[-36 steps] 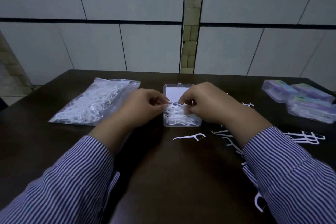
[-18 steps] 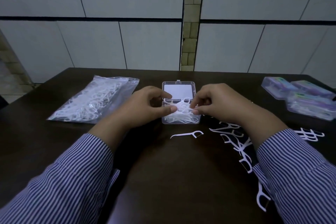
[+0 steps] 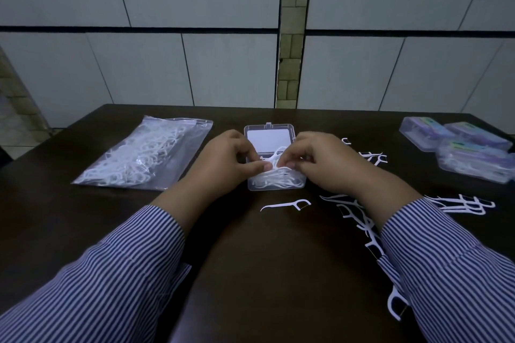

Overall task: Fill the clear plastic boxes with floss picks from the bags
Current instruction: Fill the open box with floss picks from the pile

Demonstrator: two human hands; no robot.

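Note:
A clear plastic box (image 3: 276, 185) lies open in the middle of the dark table (image 3: 264, 273), its lid (image 3: 269, 136) folded back, white floss picks heaped inside. My left hand (image 3: 231, 159) and my right hand (image 3: 317, 161) meet over the box, and both pinch a bunch of floss picks (image 3: 276, 160) above the heap. A clear zip bag (image 3: 142, 156) full of floss picks lies to the left. One loose floss pick (image 3: 287, 205) lies just in front of the box.
Three closed clear boxes (image 3: 457, 147) with coloured labels lie at the back right. Several loose floss picks (image 3: 359, 217) are scattered under my right forearm, a few more (image 3: 462, 205) to the right. A tiled wall stands behind the table.
Both hands have stayed over the box, shifting the bunch of picks a little between the fingertips. The view has tilted slightly.

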